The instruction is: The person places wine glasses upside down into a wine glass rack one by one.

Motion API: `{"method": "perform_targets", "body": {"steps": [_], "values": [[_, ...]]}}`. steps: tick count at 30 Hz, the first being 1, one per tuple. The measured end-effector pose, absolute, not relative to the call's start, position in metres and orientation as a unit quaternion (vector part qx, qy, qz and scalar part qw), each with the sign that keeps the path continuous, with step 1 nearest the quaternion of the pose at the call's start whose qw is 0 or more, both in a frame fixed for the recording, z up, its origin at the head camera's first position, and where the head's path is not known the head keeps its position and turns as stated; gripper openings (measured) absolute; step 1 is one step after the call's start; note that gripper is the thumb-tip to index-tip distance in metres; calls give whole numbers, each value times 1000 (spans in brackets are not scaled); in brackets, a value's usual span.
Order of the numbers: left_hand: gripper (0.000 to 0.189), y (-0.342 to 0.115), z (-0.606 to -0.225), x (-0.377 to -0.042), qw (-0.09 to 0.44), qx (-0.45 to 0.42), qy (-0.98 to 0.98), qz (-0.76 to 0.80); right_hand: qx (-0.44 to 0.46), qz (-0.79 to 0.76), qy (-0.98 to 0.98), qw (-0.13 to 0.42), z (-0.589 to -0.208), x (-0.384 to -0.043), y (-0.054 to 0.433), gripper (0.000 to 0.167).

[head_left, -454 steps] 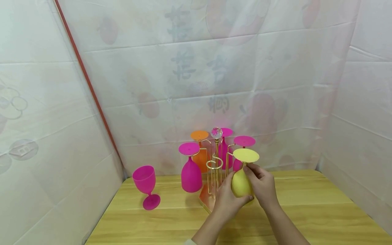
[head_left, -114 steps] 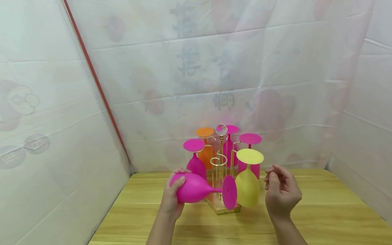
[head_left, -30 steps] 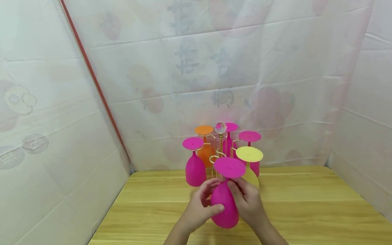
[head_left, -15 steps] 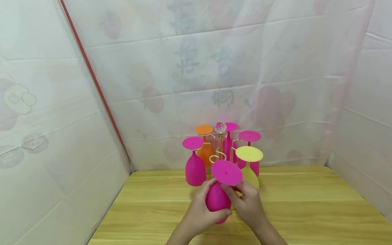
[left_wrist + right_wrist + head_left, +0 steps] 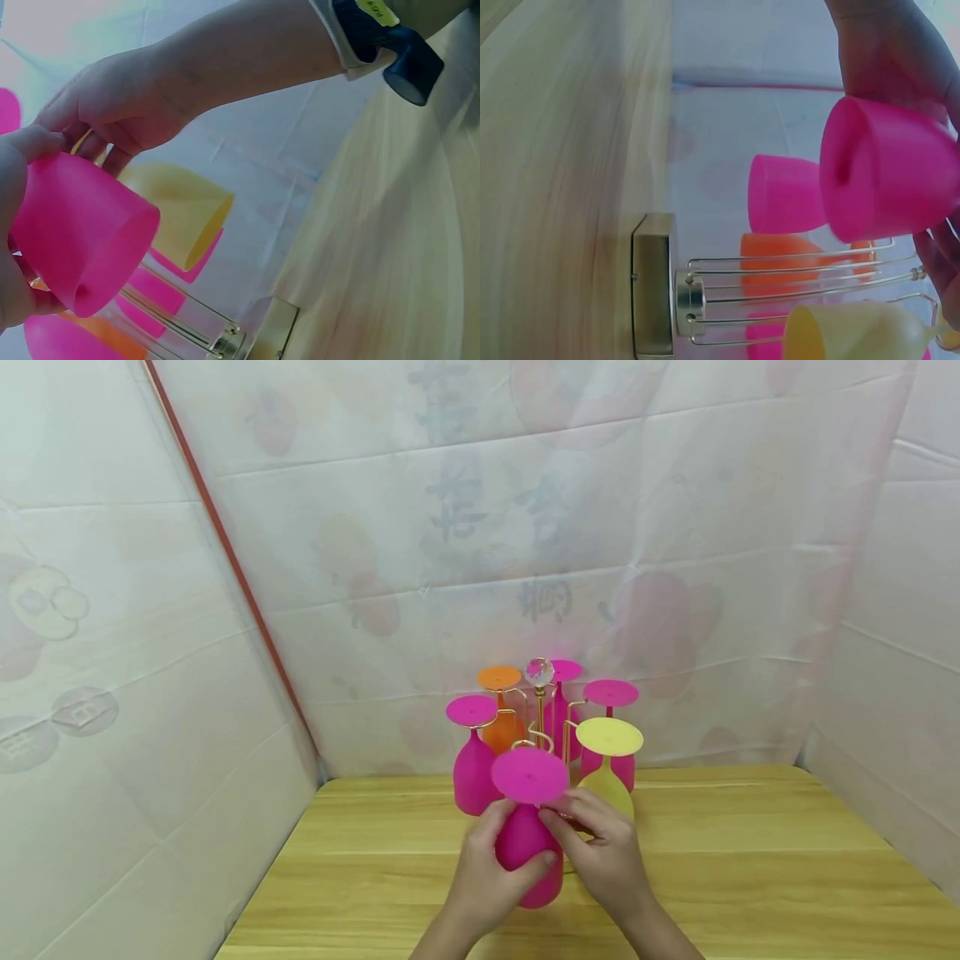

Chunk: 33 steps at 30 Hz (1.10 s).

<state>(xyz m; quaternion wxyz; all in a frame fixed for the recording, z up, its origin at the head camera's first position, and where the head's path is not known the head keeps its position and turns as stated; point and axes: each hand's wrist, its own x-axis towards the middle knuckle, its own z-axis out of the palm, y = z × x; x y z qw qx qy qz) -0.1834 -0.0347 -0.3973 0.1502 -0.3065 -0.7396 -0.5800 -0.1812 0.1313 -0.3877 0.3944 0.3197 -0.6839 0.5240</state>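
Observation:
A magenta plastic goblet [image 5: 528, 843] is upside down at the near side of the gold wire glass rack [image 5: 540, 714], its round foot on top. My left hand [image 5: 483, 881] wraps its bowl, thumb across the near side. My right hand [image 5: 609, 856] pinches the stem just beneath the foot. The bowl's open mouth faces down in both wrist views. Whether the stem sits in a rack hook is hidden by the foot and fingers. Close to my right hand hangs a yellow goblet [image 5: 609, 739], upside down.
More goblets hang inverted around the rack: an orange goblet [image 5: 499, 677] and several magenta ones, including a left magenta goblet [image 5: 476, 777]. A crystal knob [image 5: 539, 672] tops the rack. Its gold base [image 5: 652, 285] rests on the wooden table [image 5: 360, 877].
The magenta goblet stood on the table's left, later lay sideways in my left hand, then was inverted. Lately it shifted slightly left; its foot tilted, then levelled. The yellow goblet was released.

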Motion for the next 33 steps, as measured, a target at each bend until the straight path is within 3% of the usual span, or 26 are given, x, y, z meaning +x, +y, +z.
{"method": "perform_targets", "body": {"steps": [5,9,14,21,26,33], "values": [[64,-45,-391,-186,90,-232,-724,-643,294,517,-721,357,-388,-180,130,26],[64,-51,-388,-189,80,-210,-712,-665,283,517,-744,314,-390,-179,128,29],[58,-53,-387,-193,88,-209,-703,-674,275,537,-762,236,-393,-180,125,41],[57,-55,-389,-194,88,-218,-693,-681,220,539,-804,122,-396,-181,121,73],[58,-54,-390,-195,91,-218,-691,-683,215,541,-808,95,-398,-182,118,88],[61,-51,-390,-197,120,-206,-702,-671,209,548,-805,92,-403,-183,114,89]]}}
